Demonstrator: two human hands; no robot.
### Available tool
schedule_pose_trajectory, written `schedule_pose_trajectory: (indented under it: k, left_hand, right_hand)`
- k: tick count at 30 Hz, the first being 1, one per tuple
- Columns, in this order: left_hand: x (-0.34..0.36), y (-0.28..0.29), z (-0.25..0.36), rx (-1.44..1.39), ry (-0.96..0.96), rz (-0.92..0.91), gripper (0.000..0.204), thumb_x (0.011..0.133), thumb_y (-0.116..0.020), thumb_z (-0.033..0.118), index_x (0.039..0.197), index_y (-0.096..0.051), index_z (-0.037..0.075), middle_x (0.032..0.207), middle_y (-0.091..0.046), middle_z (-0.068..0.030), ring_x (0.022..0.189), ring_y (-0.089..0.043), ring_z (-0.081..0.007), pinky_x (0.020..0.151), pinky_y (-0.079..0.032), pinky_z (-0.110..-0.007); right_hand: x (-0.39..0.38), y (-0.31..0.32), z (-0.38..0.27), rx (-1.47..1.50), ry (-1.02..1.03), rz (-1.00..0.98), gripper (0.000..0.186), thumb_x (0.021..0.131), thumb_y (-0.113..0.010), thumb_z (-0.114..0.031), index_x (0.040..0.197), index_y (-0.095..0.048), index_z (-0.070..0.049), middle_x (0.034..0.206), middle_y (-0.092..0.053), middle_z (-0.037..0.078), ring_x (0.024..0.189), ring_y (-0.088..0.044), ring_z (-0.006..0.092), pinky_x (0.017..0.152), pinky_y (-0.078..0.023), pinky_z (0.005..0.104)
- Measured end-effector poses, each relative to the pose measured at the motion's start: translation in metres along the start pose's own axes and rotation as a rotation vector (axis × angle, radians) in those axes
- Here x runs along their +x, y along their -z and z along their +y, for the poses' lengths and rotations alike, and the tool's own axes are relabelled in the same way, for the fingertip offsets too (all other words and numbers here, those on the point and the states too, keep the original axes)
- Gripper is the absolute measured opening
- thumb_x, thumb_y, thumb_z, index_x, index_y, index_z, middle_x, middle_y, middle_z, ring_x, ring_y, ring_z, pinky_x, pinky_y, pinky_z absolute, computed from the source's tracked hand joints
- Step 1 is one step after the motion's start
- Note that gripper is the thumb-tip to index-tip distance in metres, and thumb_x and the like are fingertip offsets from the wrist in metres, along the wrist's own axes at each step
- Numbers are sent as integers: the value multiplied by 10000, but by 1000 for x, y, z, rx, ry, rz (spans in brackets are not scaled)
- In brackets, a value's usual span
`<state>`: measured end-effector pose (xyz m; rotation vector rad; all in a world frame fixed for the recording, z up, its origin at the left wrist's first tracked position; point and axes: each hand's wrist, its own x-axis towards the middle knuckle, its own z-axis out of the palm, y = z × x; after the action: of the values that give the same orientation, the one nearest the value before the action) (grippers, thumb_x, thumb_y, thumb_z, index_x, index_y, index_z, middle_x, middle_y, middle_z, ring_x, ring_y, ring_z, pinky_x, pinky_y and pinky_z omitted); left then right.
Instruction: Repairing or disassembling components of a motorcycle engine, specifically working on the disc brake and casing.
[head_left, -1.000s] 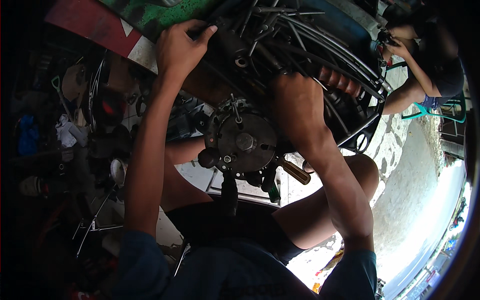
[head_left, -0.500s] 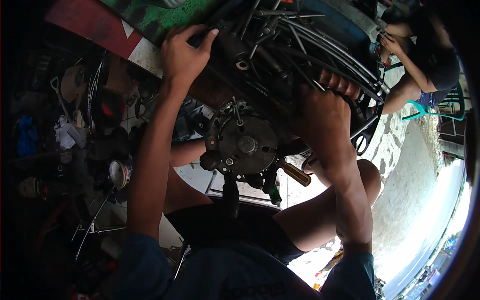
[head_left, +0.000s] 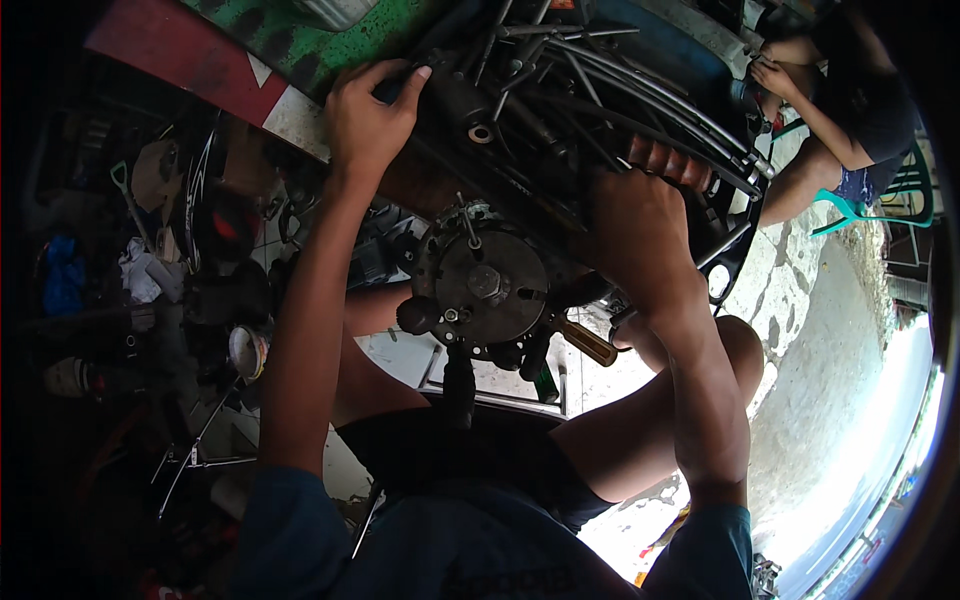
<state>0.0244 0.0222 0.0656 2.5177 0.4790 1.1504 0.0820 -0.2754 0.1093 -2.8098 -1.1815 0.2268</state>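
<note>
My left hand [head_left: 372, 122] is at the upper left of a dark cluster of metal tools and rods [head_left: 560, 90]. Its fingers and thumb are curled around a dark part that I cannot make out. On the right, my right hand [head_left: 645, 225] is closed in a fist, knuckles up, below a brown ribbed grip [head_left: 670, 163]; whatever it holds is hidden beneath it. Between my forearms sits a round, dark metal disc [head_left: 500, 310] with a large central bolt [head_left: 487, 282]. A screwdriver with an amber handle [head_left: 588, 343] sticks out at its lower right, beside several dark handles.
A stained green surface [head_left: 285, 45] with a red and white edge [head_left: 185, 65] lies at the upper left. Clutter, including a small tub [head_left: 247, 352] and a blue bundle [head_left: 62, 275], fills the left. Another person [head_left: 850, 150] sits on a green chair [head_left: 900, 195] at the right.
My right hand has shifted slightly left and down. The left hand keeps its place on the dark part. The disc and the surroundings have shifted slightly in the view.
</note>
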Motion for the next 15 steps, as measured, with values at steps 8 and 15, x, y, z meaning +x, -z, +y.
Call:
schedule_pose_trajectory:
  k: [8, 15]
  left_hand:
    - [-3, 1, -3, -39, 8, 3, 325, 872, -804, 372, 986, -790, 67, 992, -758, -142, 960, -710, -353, 837, -566, -442]
    - [0, -5, -1, -79, 6, 21, 322, 864, -813, 356, 976, -787, 55, 983, -759, -139, 957, -711, -359, 846, -562, -438]
  right_hand:
    - [-44, 52, 44, 651, -19, -45, 371, 747, -828, -207, 1029, -740, 17, 869, -730, 153, 842, -690, 185, 789, -547, 330]
    - [-49, 27, 59, 769, -33, 133, 282, 896, -702, -158, 1132, -725, -5, 952, -742, 178, 910, -707, 277, 830, -545, 367]
